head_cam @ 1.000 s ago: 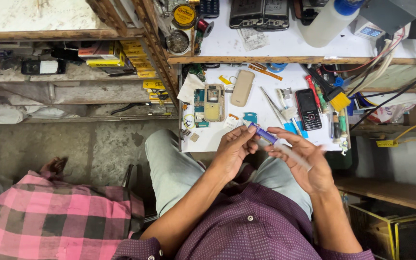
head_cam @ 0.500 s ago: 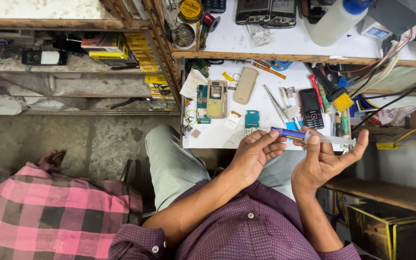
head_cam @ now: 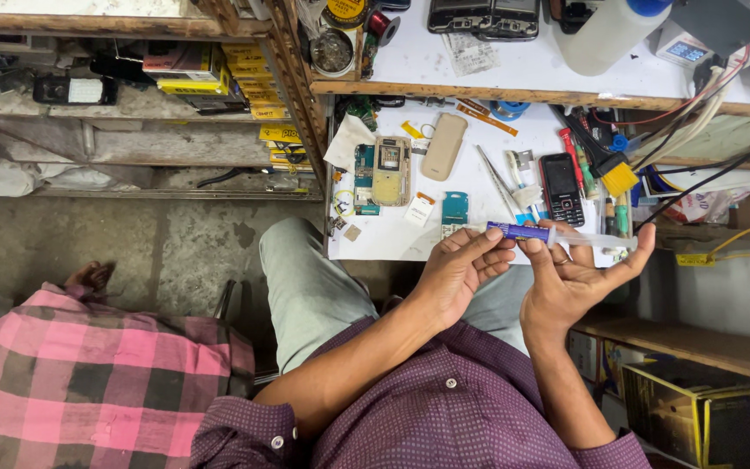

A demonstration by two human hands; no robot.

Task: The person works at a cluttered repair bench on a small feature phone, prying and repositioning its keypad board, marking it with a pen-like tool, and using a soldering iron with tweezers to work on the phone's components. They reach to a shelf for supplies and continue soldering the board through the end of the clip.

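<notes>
While both hands meet over the lap, the left hand [head_cam: 457, 269] pinches the syringe [head_cam: 549, 233] tip with its fingertips; the right hand [head_cam: 570, 282], half-spread, cradles the barrel level, likely steadying it just before the white worktop [head_cam: 479, 187].

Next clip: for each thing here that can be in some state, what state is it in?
Left hand: fingertips on the syringe's blue end.
Right hand: palm open, fingers under the syringe.
Syringe: held level between both hands.
Opened phone: lying flat, insides showing.
Beige back cover: off, lying apart.
Black keypad phone: whole, screen dark.
Yellow-bristled brush: lying flat.
Tweezers: lying on the bench.
</notes>
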